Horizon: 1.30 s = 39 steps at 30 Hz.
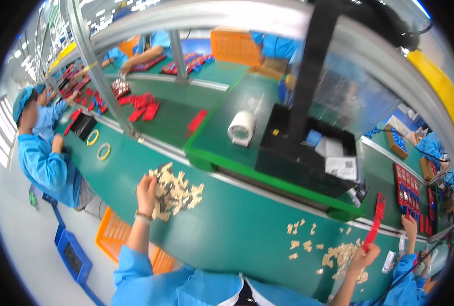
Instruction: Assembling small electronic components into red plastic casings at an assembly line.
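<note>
Two hands work the green table (237, 229): left hand (146, 191) at nine o'clock pinching beige chips (178, 191), right hand (365, 255) at four o'clock, grip pinching a red strip (375, 222).

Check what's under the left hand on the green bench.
The left hand rests on the edge of a pile of small beige pieces on the green bench. Anything directly beneath the palm is covered.

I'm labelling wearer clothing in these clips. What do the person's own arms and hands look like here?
Both hands are bare, no gloves. The left hand has a thin band at the wrist. Light blue smock sleeves are pushed up, leaving both forearms uncovered up to the right hand. The smock opens over a dark top at the chest.
</note>
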Motion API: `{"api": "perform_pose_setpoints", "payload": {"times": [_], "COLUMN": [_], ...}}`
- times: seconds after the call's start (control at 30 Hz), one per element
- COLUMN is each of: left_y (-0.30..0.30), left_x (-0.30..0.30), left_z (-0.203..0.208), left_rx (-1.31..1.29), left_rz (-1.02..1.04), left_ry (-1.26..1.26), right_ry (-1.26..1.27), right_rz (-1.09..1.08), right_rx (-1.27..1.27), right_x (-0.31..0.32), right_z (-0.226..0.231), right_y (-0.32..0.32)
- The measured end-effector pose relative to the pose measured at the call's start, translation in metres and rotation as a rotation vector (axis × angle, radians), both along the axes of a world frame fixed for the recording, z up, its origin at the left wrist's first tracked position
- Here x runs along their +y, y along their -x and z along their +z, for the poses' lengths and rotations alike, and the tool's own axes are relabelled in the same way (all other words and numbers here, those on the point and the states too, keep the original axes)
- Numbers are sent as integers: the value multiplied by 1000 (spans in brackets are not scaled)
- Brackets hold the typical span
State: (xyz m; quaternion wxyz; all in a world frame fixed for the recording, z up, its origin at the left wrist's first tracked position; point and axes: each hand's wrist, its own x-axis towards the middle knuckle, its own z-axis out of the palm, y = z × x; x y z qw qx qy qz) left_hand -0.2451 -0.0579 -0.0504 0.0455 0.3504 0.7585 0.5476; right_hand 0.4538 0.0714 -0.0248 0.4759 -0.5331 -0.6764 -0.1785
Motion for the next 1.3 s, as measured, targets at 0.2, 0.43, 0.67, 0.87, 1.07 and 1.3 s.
{"api": "perform_pose_setpoints", "payload": {"times": [0.2, 0.43, 0.67, 0.87, 1.07, 1.3], "left_y": [-40, -147, -232, -242, -229, -231], "left_x": [25, 43, 59, 55, 56, 52], "left_z": [46, 75, 78, 81, 83, 91], "left_rx": [-73, -528, 606, 157, -693, -926], "left_rz": [-117, -700, -809, -862, -1188, -1277], "left_ry": [-91, -203, -348, -165, 323, 300], "right_ry": [88, 652, 1134, 1110, 1010, 809], "right_rz": [752, 970, 1067, 1074, 1086, 1134], "right_rx": [-256, -213, 1237, 770, 353, 183], "right_x": [-79, -73, -50, -36, -32, -27], "right_z": [-10, 17, 58, 63, 85, 83], "right_y": [183, 259, 299, 265, 261, 261]}}
